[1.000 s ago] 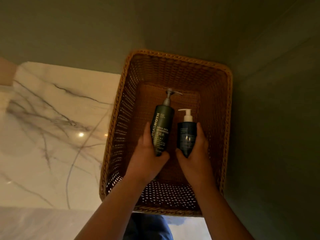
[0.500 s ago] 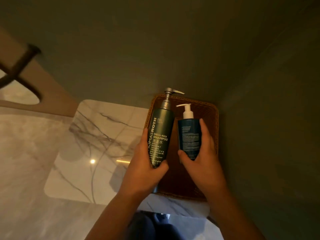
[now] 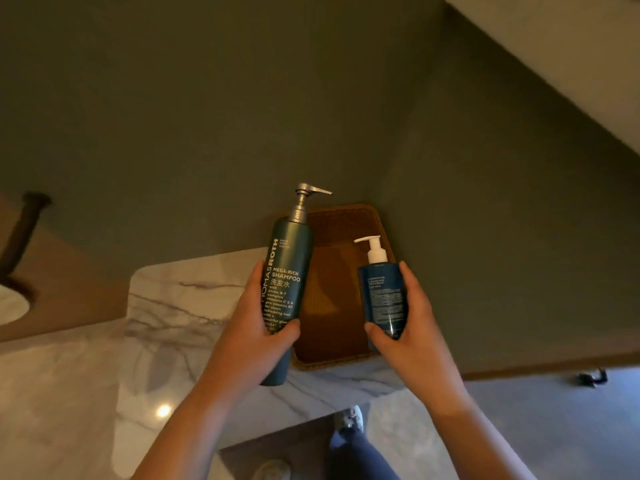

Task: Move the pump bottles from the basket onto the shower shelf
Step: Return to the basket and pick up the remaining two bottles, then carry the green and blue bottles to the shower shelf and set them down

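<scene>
The tall shampoo bottle [image 3: 289, 271] and short pump bottle [image 3: 382, 296] sit side by side, long axes upright, pumps up, above the basket [image 3: 341, 226]; left hand [image 3: 256, 327] grips the tall one; right hand [image 3: 408, 327] grips the short one; no shower shelf shows, so I cannot tell which hand is nearer it.

Marble ledge [image 3: 173, 306]; wicker basket [image 3: 346, 223] at far corner.

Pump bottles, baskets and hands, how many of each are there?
Pump bottles: 2, the tall teal shampoo bottle with a silver pump and the short dark blue bottle with a white pump
Baskets: 1, the brown woven wicker basket
Hands: 2, left hand and right hand
Total: 5
</scene>
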Demonstrator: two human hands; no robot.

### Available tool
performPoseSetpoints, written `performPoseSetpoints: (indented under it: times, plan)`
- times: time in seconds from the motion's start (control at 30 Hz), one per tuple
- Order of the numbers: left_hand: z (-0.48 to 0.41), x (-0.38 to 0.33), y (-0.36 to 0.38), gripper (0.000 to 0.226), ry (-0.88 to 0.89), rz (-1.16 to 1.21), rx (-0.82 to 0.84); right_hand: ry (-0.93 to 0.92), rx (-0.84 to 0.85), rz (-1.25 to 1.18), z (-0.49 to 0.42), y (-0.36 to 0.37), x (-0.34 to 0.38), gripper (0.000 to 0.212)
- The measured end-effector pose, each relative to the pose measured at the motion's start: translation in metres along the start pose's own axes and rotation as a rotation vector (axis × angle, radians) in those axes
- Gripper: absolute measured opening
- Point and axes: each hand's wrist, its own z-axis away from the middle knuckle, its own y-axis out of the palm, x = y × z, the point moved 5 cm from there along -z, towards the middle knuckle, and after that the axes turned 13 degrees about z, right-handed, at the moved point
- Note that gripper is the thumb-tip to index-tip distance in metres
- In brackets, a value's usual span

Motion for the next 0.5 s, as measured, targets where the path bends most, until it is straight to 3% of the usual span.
performPoseSetpoints:
  times: [0.23,0.5]
  plan:
    - [0.042,0.010,-0.031,0.084,0.016,-0.151,0.199,0.146,-0.153,-0.004,0.079,0.048,0.017,0.100]
    - [0.072,0.033,0.004,0.091,-0.064,-0.207,0.392,0.287,-0.277,-0.029,0.157,0.037,0.008,0.098]
